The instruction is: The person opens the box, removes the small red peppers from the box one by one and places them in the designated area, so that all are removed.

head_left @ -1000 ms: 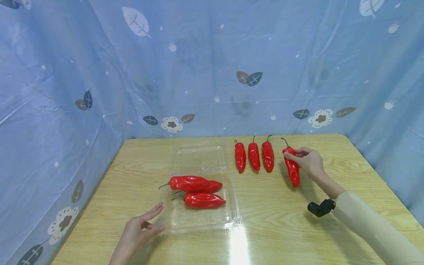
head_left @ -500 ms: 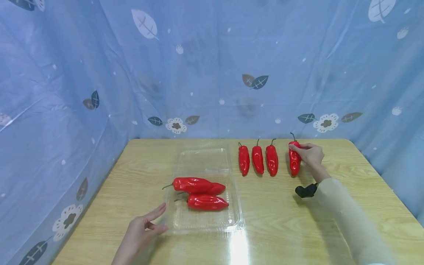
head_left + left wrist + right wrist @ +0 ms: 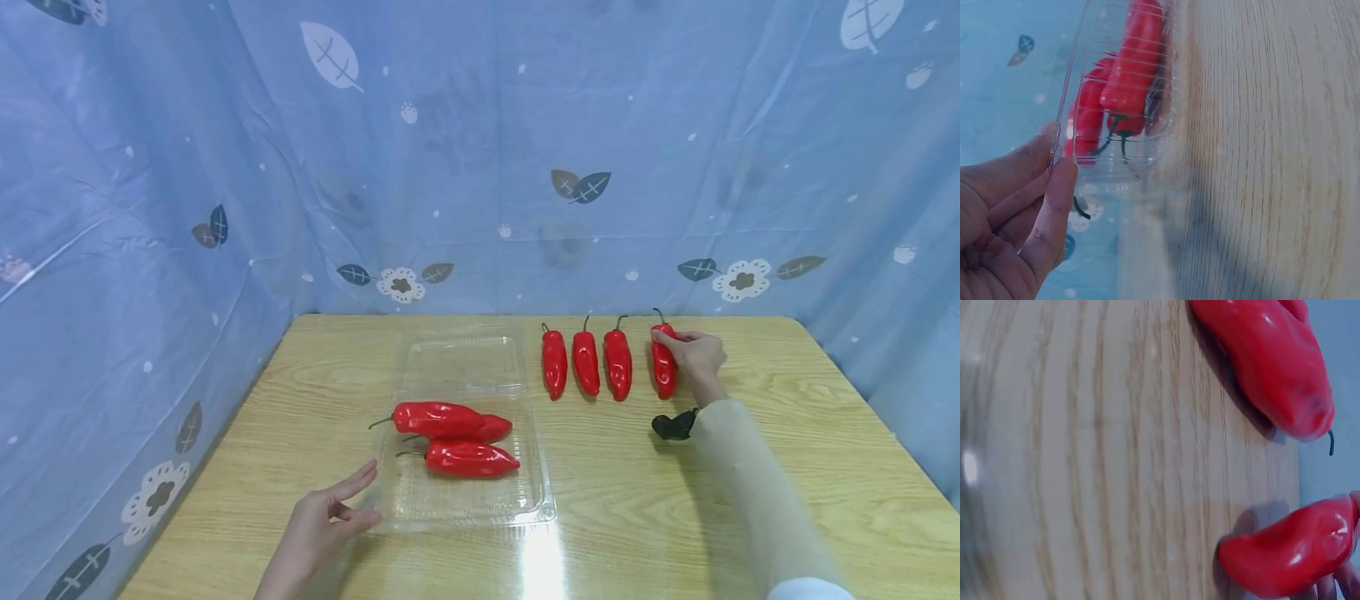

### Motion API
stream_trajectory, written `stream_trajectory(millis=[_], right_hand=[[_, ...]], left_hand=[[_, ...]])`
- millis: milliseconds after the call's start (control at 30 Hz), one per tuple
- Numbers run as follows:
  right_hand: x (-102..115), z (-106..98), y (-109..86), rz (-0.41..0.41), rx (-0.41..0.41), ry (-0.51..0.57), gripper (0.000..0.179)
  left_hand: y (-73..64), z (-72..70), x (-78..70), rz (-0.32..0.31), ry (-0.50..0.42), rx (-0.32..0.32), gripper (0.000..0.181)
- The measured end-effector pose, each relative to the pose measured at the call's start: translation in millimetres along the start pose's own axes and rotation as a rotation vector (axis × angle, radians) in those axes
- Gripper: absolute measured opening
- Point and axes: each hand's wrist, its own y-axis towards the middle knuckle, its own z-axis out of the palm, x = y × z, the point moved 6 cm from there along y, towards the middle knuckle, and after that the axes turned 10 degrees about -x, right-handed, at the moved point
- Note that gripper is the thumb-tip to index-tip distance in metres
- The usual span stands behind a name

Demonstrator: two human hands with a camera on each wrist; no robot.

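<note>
My right hand (image 3: 699, 354) pinches the upper part of a red chili pepper (image 3: 664, 367) at the right end of a row at the back of the table. In the right wrist view this pepper (image 3: 1291, 550) is held low over or on the wood; I cannot tell which. Left of it lie three more red peppers, the nearest one (image 3: 618, 365) side by side with the others, stems away from me. My left hand (image 3: 318, 525) touches the left rim of an open clear plastic box (image 3: 450, 504) with thumb and index finger fairly straight. Several red peppers (image 3: 471, 459) lie in the box.
The hinged lid (image 3: 457, 367) of the box lies open towards the back. A black wrist device (image 3: 673, 426) sits beside the right sleeve (image 3: 750, 483). A blue patterned curtain (image 3: 480, 167) stands behind and beside the wooden table (image 3: 615, 500).
My right hand has carried its pepper back and lowered it level with the row. My left hand has stayed at the box rim. The head view has shifted slightly.
</note>
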Motion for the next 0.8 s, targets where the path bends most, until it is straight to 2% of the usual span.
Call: stream_trajectory(millis=[333,533,800], right_hand=[[-3.2,10.8,-1.9,0.057,-0.011,0.058,0.058],[-5.7,14.2,-8.1,0.087,-0.029,0.084,0.06],[-2.7,19.5,-12.3,0.001,-0.134,0.094,0.057]], left_hand=[[0.1,0.6,0.9,0.007,-0.012,0.006,0.054],[0.1,0.4,1.5,0.006,-0.009,-0.002,0.054],[0.8,0.2,2.7,-0.001,-0.009,-0.01,0.054]])
